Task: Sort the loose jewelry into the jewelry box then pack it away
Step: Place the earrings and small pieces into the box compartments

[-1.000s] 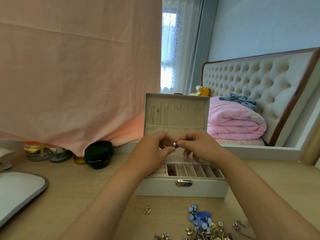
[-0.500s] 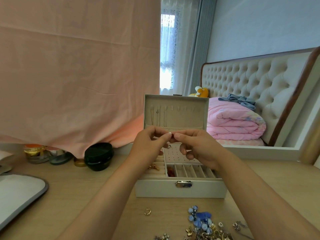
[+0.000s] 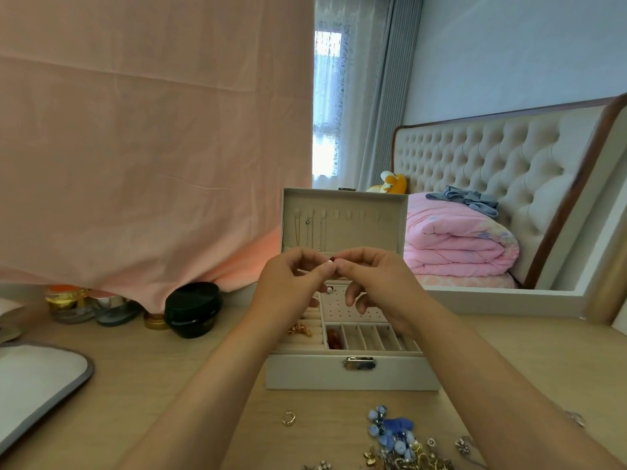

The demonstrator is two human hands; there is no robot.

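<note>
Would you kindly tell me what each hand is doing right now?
Left hand: pinched shut on a small pearl earring.
Right hand: pinched shut on the same earring, from the other side.

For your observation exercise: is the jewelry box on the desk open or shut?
Open. The jewelry box has its lid standing upright behind the tray, so the divided compartments show.

Light wooden tabletop [image 3: 163, 374]
It carries an open jewelry box [image 3: 351, 373], loose jewelry pile [image 3: 400, 446], gold ring [image 3: 288, 418], black jar [image 3: 193, 309] and glass jars [image 3: 69, 304].
</note>
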